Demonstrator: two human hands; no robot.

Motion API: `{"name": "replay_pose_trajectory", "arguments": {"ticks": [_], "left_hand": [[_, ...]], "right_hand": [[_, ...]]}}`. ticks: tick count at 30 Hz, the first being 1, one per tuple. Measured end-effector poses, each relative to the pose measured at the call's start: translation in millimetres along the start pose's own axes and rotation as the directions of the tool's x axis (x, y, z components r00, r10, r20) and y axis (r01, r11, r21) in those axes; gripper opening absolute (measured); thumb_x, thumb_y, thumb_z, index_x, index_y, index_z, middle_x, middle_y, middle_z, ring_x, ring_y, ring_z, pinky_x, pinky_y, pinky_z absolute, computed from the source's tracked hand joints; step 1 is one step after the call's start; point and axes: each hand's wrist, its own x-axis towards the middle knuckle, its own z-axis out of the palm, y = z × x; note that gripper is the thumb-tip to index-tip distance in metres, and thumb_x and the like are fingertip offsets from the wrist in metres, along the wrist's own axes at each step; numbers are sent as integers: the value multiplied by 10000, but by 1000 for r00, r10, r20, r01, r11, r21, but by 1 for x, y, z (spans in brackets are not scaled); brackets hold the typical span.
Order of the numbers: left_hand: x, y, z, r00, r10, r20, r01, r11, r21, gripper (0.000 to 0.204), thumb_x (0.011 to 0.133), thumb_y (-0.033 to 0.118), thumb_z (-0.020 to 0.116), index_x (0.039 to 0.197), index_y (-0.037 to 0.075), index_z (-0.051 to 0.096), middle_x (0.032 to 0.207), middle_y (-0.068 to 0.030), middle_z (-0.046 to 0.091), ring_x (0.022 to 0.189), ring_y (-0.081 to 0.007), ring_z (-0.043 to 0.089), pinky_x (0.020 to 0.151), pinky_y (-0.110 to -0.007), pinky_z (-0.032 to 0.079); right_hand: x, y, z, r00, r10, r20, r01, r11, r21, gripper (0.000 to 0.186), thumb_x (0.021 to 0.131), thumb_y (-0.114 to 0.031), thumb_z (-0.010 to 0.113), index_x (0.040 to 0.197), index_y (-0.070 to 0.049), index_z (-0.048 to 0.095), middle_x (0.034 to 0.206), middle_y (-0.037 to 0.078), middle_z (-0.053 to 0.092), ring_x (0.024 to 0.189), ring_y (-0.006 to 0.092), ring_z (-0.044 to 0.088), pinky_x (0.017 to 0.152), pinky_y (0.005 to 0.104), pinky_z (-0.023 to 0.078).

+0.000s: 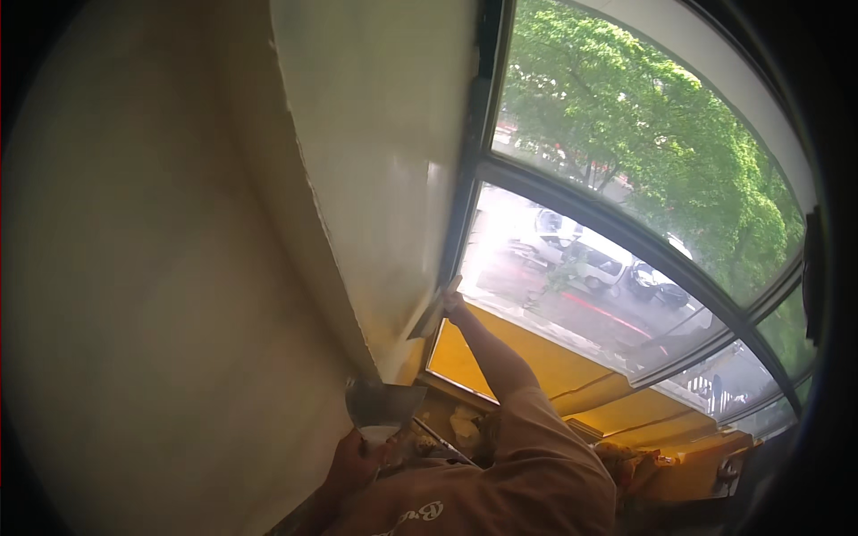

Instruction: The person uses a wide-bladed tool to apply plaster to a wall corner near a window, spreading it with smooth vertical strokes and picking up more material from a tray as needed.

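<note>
My right hand (452, 300) grips a flat-bladed spreading tool (424, 320), its blade against or very near the pale wall strip (375, 161) beside the dark window frame (466, 196). Low in the view, my left hand (353, 460) is closed on a wide metal putty knife (382, 400), which has some pale material near its handle end. The wall strip has a rough, chipped edge along its left side, and its lower end is partly hidden behind the wide blade.
A plain beige wall (152, 250) fills the left. Windows (643, 134) on the right show trees and parked vehicles below. Yellow panels (474, 348) line the lower window. A thin rod (451, 447) and cluttered, indistinct items (465, 424) lie low near my body.
</note>
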Motion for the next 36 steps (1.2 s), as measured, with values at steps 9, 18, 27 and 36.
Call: {"name": "replay_pose_trajectory", "arguments": {"ticks": [9,18,27,36], "left_hand": [[9,18,5,997,-80,-24,81,995,60,233,936,19,654,1159,-20,601,1019,-62,716,758,-81,610,671,-258,515],[11,-2,8,997,53,51,-52,999,-9,217,932,68,689,1129,3,628,936,-51,710,735,-82,622,656,-260,511],[17,-2,5,984,178,-6,-178,982,-57,223,908,122,747,1050,-6,632,807,-54,688,699,-103,631,633,-273,511],[4,6,-7,980,193,-44,-197,976,-91,163,929,74,703,1046,-6,623,791,-48,681,685,-97,624,632,-270,507]], "right_hand": [[-47,-67,78,981,-20,-194,-54,929,-367,507,1003,-403,553,1272,26,577,1071,111,661,996,202,642,844,365,515],[-153,-298,81,966,-256,-24,253,964,-83,422,999,-280,534,1164,107,569,942,199,691,790,342,720,604,452,597],[-235,-557,103,899,-365,240,332,928,168,423,955,-218,584,1251,60,465,1084,203,638,904,387,698,700,506,624],[-305,-833,148,910,-216,355,271,956,-113,518,1066,-222,436,1506,-60,217,1535,286,311,1284,525,496,1031,552,544]]}}
